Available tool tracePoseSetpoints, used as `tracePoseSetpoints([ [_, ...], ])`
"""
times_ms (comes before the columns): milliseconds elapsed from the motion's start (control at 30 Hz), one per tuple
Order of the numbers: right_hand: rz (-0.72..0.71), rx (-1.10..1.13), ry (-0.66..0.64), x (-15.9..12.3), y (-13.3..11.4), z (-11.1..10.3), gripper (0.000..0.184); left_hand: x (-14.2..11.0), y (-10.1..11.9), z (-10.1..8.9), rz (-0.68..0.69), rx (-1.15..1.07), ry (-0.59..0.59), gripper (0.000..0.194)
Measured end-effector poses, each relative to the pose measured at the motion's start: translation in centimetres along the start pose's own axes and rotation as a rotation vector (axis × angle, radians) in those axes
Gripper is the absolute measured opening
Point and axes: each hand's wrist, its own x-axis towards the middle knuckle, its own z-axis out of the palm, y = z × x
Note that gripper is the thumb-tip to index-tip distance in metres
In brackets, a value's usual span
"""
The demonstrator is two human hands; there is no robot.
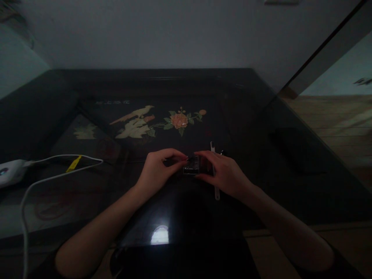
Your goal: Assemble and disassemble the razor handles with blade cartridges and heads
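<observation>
A small, clear-looking box (pixel 191 170) with dark contents lies on the dark glossy table between my hands. My left hand (pixel 158 168) comes in from the left, its thumb and forefinger pinched together at the box's upper left corner. Whatever small dark piece they hold there is too dim to name. Around the box's right side curls my right hand (pixel 228 172), forefinger at the far edge and thumb at the near edge. Partly covered by that hand is a slim pale metal tool (pixel 217 193), whose two ends stick out.
A white device (pixel 11 172) sits at the left edge with a white cable (pixel 24 213) carrying a yellow tag (pixel 74 163). The table (pixel 180 209) shows a bird-and-flower picture. A dark flat object (pixel 296 151) lies at right. A wall (pixel 151 35) stands behind.
</observation>
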Motion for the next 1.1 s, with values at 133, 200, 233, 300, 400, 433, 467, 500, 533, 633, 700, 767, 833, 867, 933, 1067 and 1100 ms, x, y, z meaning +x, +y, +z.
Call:
tracePoseSetpoints([
  [133,-0.02,0.006,-0.005,-0.05,-0.02,0.09,0.05,-0.09,-0.27,0.1,0.236,0.165,0.0,0.005],
  [200,-0.021,0.011,-0.004,-0.06,-0.02,0.12,0.05,-0.1,-0.39,0.12,0.288,0.245,0.006,0.005],
  [233,-0.019,0.013,-0.003,-0.07,-0.01,0.13,0.05,-0.11,-0.44,0.13,0.3,0.279,0.005,0.005],
  [300,-0.016,0.018,-0.002,-0.08,-0.01,0.13,0.05,-0.12,-0.48,0.17,0.307,0.322,-0.001,0.005],
  [400,-0.021,0.021,0.001,-0.09,-0.06,0.1,0.051,-0.19,-0.4,0.27,0.306,0.344,-0.011,0.005],
  [433,-0.027,0.021,0.003,-0.09,-0.09,0.09,0.051,-0.21,-0.36,0.3,0.303,0.344,-0.013,0.005],
  [467,-0.034,0.022,0.006,-0.1,-0.12,0.08,0.051,-0.24,-0.33,0.33,0.301,0.344,-0.014,0.005],
  [500,-0.042,0.025,0.01,-0.1,-0.14,0.07,0.051,-0.26,-0.3,0.34,0.3,0.341,-0.015,0.004],
  [533,-0.052,0.028,0.013,-0.11,-0.16,0.07,0.051,-0.27,-0.29,0.36,0.299,0.338,-0.015,0.004],
  [633,-0.072,0.032,0.015,-0.17,-0.11,0.11,0.052,-0.26,-0.36,0.36,0.302,0.329,-0.017,0.004],
  [700,-0.085,0.027,0.018,-0.22,-0.03,0.17,0.052,-0.21,-0.45,0.35,0.293,0.312,-0.024,0.005],
  [767,-0.105,0.027,0.028,-0.28,0.03,0.22,0.051,-0.16,-0.5,0.35,0.264,0.276,-0.033,0.005],
  [833,-0.127,0.033,0.043,-0.33,0.05,0.24,0.05,-0.1,-0.48,0.34,0.22,0.231,-0.031,0.004],
  [867,-0.137,0.038,0.051,-0.36,0.05,0.23,0.05,-0.07,-0.45,0.34,0.201,0.209,-0.026,0.003],
  [933,-0.148,0.047,0.065,-0.4,0.05,0.22,0.049,0.0,-0.38,0.33,0.18,0.173,-0.016,0.006],
  [1067,-0.167,0.068,0.099,-0.5,0.07,0.2,0.051,0.07,-0.4,0.44,0.132,0.083,0.031,0.023],
  [1100,-0.174,0.078,0.111,-0.52,0.06,0.19,0.051,0.07,-0.42,0.49,0.111,0.046,0.037,0.028],
])
